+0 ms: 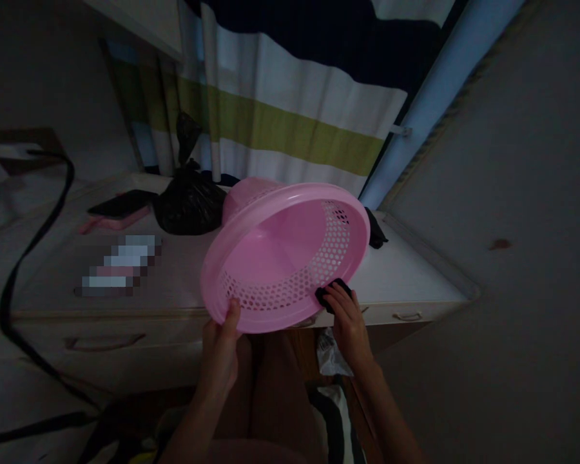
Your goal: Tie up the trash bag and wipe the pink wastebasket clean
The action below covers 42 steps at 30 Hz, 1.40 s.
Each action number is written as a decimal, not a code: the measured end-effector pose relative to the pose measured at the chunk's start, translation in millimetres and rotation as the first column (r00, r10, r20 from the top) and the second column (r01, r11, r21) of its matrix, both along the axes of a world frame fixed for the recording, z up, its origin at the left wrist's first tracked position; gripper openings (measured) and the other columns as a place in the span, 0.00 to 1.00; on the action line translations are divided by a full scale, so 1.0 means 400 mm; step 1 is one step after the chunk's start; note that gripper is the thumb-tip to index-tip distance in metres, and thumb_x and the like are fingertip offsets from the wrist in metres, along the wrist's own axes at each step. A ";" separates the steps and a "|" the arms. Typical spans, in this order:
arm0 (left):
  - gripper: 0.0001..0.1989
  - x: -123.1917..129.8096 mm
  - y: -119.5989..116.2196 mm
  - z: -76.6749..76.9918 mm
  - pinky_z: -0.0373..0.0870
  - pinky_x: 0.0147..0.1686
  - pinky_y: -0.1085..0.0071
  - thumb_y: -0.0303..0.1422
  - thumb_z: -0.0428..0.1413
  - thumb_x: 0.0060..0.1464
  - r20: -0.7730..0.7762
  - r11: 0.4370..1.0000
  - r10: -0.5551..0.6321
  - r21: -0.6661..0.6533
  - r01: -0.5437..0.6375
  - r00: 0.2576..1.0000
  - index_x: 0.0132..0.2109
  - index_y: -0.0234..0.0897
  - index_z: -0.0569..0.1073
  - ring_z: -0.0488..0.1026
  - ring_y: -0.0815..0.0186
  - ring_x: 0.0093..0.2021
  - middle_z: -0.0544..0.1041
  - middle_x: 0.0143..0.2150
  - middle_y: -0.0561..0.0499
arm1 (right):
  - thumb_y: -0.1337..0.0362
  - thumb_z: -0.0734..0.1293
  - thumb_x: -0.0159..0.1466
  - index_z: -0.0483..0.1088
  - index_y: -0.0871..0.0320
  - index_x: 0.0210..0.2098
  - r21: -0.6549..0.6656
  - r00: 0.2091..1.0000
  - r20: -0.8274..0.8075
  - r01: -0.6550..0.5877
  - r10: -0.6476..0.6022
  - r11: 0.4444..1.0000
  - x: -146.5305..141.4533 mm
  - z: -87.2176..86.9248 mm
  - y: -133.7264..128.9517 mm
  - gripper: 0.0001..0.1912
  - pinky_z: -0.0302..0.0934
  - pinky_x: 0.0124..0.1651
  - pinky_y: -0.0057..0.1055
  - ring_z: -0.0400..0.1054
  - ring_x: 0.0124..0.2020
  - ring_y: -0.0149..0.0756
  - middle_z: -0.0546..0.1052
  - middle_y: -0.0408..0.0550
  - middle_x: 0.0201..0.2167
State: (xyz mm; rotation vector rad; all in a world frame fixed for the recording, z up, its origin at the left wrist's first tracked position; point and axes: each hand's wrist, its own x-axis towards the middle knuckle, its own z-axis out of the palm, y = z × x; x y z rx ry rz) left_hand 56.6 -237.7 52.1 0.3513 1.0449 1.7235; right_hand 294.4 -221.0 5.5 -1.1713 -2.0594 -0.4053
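Left hand (pixel 221 351) partly hidden behind basket (pixel 283 241); pixelated item (pixel 120 265) unreadable.

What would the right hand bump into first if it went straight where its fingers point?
Probably the pink basket: the right hand points at its near rim, with a black cloth-like thing under the fingers. Any gap is hard to judge.

– What hangs behind the black bag (pixel 188 205)?
– A striped curtain (pixel 290 116).
– And left of the bag?
– A flat dark object (pixel 123 204) on a pink thing (pixel 125 221); farther left, a black strap (pixel 7 304). Lower left, a drawer handle (pixel 104 347).
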 end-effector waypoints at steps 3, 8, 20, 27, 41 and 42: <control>0.16 -0.002 0.003 -0.004 0.69 0.46 0.67 0.35 0.61 0.42 0.021 1.000 -0.009 0.024 0.009 1.000 0.41 0.35 0.74 0.70 0.60 0.49 0.77 0.40 0.46 | 0.77 0.53 0.59 0.61 0.58 0.53 -0.032 0.995 -0.069 -0.075 0.072 0.997 -0.074 -0.025 -0.030 0.24 0.53 0.57 0.50 0.56 0.58 0.39 0.69 0.54 0.52; 0.18 -0.007 0.004 -0.010 0.72 0.40 0.68 0.36 0.62 0.41 0.034 0.999 -0.033 -0.009 0.033 0.999 0.40 0.33 0.74 0.73 0.59 0.44 0.77 0.40 0.46 | 0.78 0.54 0.57 0.57 0.59 0.56 -0.159 0.965 -0.138 -0.243 0.222 0.957 -0.208 -0.061 -0.093 0.27 0.56 0.56 0.45 0.55 0.58 0.36 0.67 0.53 0.54; 0.15 -0.013 0.002 -0.010 0.69 0.43 0.72 0.33 0.60 0.43 -0.087 1.000 -0.004 -0.022 0.002 0.996 0.41 0.34 0.74 0.74 0.66 0.39 0.78 0.36 0.48 | 0.79 0.51 0.59 0.62 0.58 0.52 -0.005 0.995 0.101 0.002 -0.001 1.000 0.001 0.032 -0.022 0.25 0.50 0.59 0.47 0.54 0.59 0.36 0.69 0.51 0.52; 0.15 -0.001 0.002 0.000 0.66 0.49 0.65 0.34 0.59 0.45 -0.044 0.996 0.064 -0.052 -0.066 0.997 0.41 0.32 0.74 0.72 0.63 0.45 0.77 0.41 0.45 | 0.79 0.52 0.57 0.65 0.60 0.50 -0.077 0.998 0.064 -0.001 0.006 0.997 -0.023 0.071 -0.003 0.24 0.47 0.60 0.50 0.54 0.59 0.38 0.70 0.52 0.51; 0.22 -0.004 -0.007 -0.018 0.71 0.43 0.65 0.39 0.62 0.40 0.040 1.000 0.002 -0.004 -0.002 0.999 0.43 0.33 0.73 0.73 0.60 0.42 0.76 0.43 0.45 | 0.78 0.54 0.52 0.61 0.59 0.52 -0.216 0.992 -0.089 -0.109 0.092 0.970 -0.162 0.016 -0.079 0.28 0.44 0.61 0.48 0.55 0.58 0.36 0.68 0.51 0.52; 0.23 -0.003 -0.008 -0.018 0.71 0.43 0.65 0.40 0.62 0.40 0.036 1.000 -0.004 0.003 0.004 0.999 0.44 0.33 0.72 0.73 0.60 0.43 0.76 0.44 0.45 | 0.78 0.54 0.52 0.62 0.58 0.51 -0.185 0.997 -0.067 -0.054 0.042 0.981 -0.130 0.021 -0.069 0.27 0.42 0.62 0.49 0.55 0.58 0.37 0.69 0.51 0.51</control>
